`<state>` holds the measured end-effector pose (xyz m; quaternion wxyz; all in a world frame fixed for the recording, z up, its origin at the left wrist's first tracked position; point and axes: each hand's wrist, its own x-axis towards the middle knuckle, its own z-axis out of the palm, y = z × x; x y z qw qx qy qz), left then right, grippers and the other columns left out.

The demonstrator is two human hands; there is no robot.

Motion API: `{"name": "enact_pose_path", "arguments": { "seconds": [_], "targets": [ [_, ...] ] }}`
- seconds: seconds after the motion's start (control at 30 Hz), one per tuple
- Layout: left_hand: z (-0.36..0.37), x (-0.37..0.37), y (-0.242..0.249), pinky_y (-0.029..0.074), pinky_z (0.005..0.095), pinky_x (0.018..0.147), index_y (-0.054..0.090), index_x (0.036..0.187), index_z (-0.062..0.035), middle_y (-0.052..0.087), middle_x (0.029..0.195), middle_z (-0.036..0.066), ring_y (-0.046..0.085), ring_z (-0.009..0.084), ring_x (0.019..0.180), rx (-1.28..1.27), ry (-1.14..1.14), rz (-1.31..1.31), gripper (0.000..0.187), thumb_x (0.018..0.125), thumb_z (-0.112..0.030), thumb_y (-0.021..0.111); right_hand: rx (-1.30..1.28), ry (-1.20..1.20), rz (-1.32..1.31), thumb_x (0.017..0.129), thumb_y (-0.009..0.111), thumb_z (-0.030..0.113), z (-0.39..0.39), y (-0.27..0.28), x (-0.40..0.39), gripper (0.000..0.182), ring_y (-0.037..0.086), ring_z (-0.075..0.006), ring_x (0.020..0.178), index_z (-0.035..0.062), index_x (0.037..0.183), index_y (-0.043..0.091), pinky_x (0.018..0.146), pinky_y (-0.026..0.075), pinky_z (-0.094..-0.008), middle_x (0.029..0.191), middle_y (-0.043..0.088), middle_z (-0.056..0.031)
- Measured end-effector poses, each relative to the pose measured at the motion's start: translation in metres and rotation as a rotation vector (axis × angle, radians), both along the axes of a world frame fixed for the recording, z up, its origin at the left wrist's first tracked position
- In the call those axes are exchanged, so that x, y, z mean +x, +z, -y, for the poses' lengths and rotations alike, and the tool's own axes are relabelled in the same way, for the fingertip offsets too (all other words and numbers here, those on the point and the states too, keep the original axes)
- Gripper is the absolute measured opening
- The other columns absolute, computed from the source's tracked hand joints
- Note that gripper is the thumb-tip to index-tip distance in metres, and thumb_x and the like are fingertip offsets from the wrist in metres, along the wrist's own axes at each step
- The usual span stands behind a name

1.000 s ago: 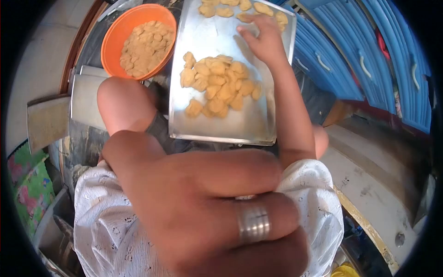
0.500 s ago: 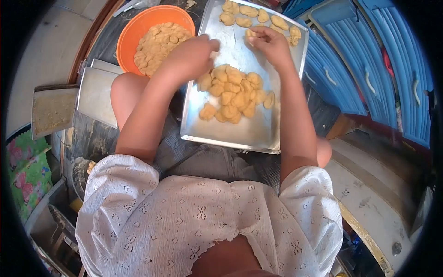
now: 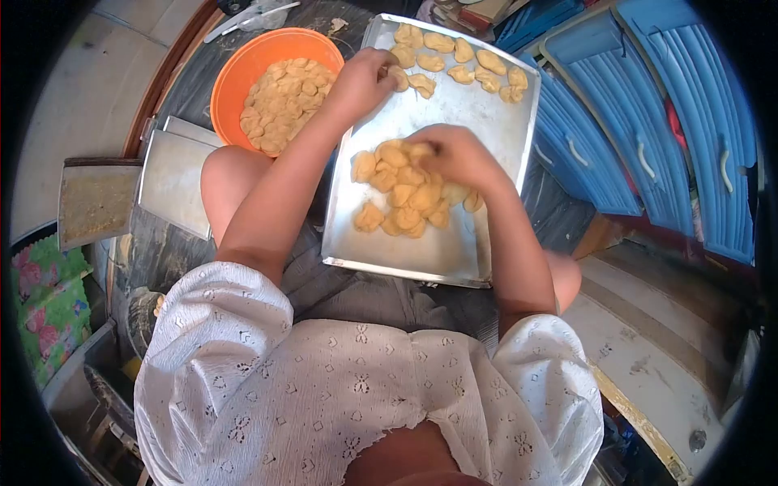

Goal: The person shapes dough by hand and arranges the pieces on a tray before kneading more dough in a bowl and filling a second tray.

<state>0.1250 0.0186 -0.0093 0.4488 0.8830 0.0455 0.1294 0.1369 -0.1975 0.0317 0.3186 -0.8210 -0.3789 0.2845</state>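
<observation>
A metal baking tray point(image 3: 407, 261) rests across my lap. Yellowish dough pieces lie spaced in rows at its far end, and a heap of similar dough pieces point(image 3: 403, 194) sits nearer me. At the tray's far left, my left hand point(image 3: 361, 87) pinches a dough piece point(image 3: 397, 78) against the metal, beside another flattened one point(image 3: 422, 85). My right hand point(image 3: 460, 158) is over the heap's upper right, its fingers curled around a piece at the top edge; the fingertips are partly hidden.
An orange bowl point(image 3: 230, 74) full of dough pieces stands left of the tray. Metal sheets point(image 3: 174, 174) lie near my left knee. Blue drawers point(image 3: 604, 121) with white handles are on the right, and a white plastic bag point(image 3: 271, 18) lies behind the bowl.
My left hand has gone from beside the heap up to the tray's far left. My right hand has come back from the far rows to the heap, and another piece lies in the row.
</observation>
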Motion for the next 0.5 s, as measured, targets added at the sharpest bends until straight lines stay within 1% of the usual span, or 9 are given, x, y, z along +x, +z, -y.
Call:
{"name": "enact_pose_path", "arguments": {
  "seconds": [0.03, 0.1, 0.13, 0.17, 0.23, 0.27, 0.37, 0.43, 0.5],
  "targets": [
    [0.002, 0.001, -0.001, 0.051, 0.0319, 0.083, 0.062, 0.105, -0.0011, 0.059, 0.101, 0.012, 0.063, 0.0246, 0.088, 0.008, -0.036, 0.0, 0.033, 0.075, -0.01, 0.071, -0.002, -0.002, 0.002, 0.073, 0.075, 0.021, 0.003, 0.003, 0.005, 0.032, 0.062, -0.0259, 0.091, 0.0043, 0.1, 0.069, 0.081, 0.048, -0.0348, 0.099, 0.065, -0.0107],
    [0.005, 0.002, -0.005, 0.051, 0.033, 0.082, 0.062, 0.105, -0.0011, 0.058, 0.103, 0.012, 0.062, 0.0262, 0.089, 0.048, -0.062, 0.028, 0.034, 0.074, -0.011, 0.072, 0.148, -0.409, -0.198, 0.072, 0.076, 0.018, 0.009, 0.002, 0.02, 0.027, 0.061, -0.021, 0.082, 0.0055, 0.096, 0.07, 0.075, 0.048, -0.0315, 0.093, 0.065, -0.0085],
    [0.006, 0.001, -0.008, 0.051, 0.0341, 0.082, 0.063, 0.105, -0.001, 0.057, 0.105, 0.012, 0.061, 0.0277, 0.09, 0.09, -0.088, 0.058, 0.035, 0.073, -0.012, 0.073, 0.335, -0.419, -0.005, 0.07, 0.077, 0.014, 0.007, -0.002, 0.029, 0.025, 0.058, -0.0174, 0.078, 0.0057, 0.094, 0.071, 0.071, 0.046, -0.0279, 0.09, 0.064, -0.0072],
    [0.008, 0.001, -0.01, 0.051, 0.0341, 0.082, 0.063, 0.105, -0.001, 0.057, 0.105, 0.012, 0.061, 0.0277, 0.09, 0.092, -0.093, 0.053, 0.035, 0.073, -0.012, 0.073, 0.29, -0.429, 0.232, 0.071, 0.077, 0.014, 0.008, -0.005, 0.038, 0.025, 0.057, -0.0182, 0.077, 0.0055, 0.093, 0.071, 0.07, 0.046, -0.0281, 0.086, 0.062, -0.0069],
    [0.013, 0.003, -0.009, 0.049, 0.0379, 0.083, 0.064, 0.102, -0.0034, 0.057, 0.106, 0.012, 0.058, 0.0301, 0.095, 0.159, -0.048, 0.054, 0.033, 0.073, -0.016, 0.074, 0.328, -0.518, 0.305, 0.071, 0.076, 0.014, 0.001, -0.018, 0.047, 0.027, 0.057, -0.0228, 0.078, 0.0039, 0.096, 0.069, 0.072, 0.047, -0.031, 0.083, 0.06, -0.0086],
    [0.018, 0.002, -0.008, 0.049, 0.0379, 0.083, 0.064, 0.102, -0.0034, 0.057, 0.106, 0.012, 0.058, 0.0301, 0.095, 0.162, -0.054, 0.056, 0.033, 0.073, -0.016, 0.074, 0.33, -0.524, 0.307, 0.071, 0.076, 0.014, -0.001, -0.029, 0.052, 0.027, 0.057, -0.0228, 0.078, 0.0039, 0.096, 0.069, 0.072, 0.047, -0.031, 0.083, 0.06, -0.0086],
    [0.031, 0.004, -0.002, 0.044, 0.0408, 0.086, 0.067, 0.098, -0.0084, 0.058, 0.102, 0.009, 0.054, 0.0289, 0.1, 0.425, 0.046, 0.268, 0.028, 0.074, -0.021, 0.073, 0.351, -0.541, 0.426, 0.071, 0.075, 0.014, -0.003, -0.04, 0.058, 0.031, 0.058, -0.0292, 0.085, 0.0043, 0.099, 0.067, 0.077, 0.047, -0.0361, 0.088, 0.061, -0.0114],
    [0.032, 0.006, -0.007, 0.04, 0.0405, 0.085, 0.068, 0.092, -0.013, 0.059, 0.096, 0.004, 0.052, 0.0252, 0.102, 0.536, -0.073, 0.234, 0.022, 0.074, -0.026, 0.072, 0.237, -0.386, 0.632, 0.071, 0.076, 0.017, 0.002, -0.016, 0.038, 0.036, 0.058, -0.0281, 0.096, 0.0061, 0.104, 0.065, 0.084, 0.046, -0.0367, 0.099, 0.063, -0.0134],
    [0.034, 0.015, -0.01, 0.037, 0.04, 0.085, 0.068, 0.089, -0.0133, 0.06, 0.094, 0.003, 0.052, 0.0244, 0.1, 0.557, -0.055, 0.228, 0.021, 0.074, -0.027, 0.072, 0.145, -0.192, 0.359, 0.07, 0.075, 0.015, 0.006, -0.014, 0.015, 0.035, 0.056, -0.0321, 0.1, 0.0064, 0.102, 0.066, 0.088, 0.044, -0.0386, 0.102, 0.062, -0.014]
  ]
}}
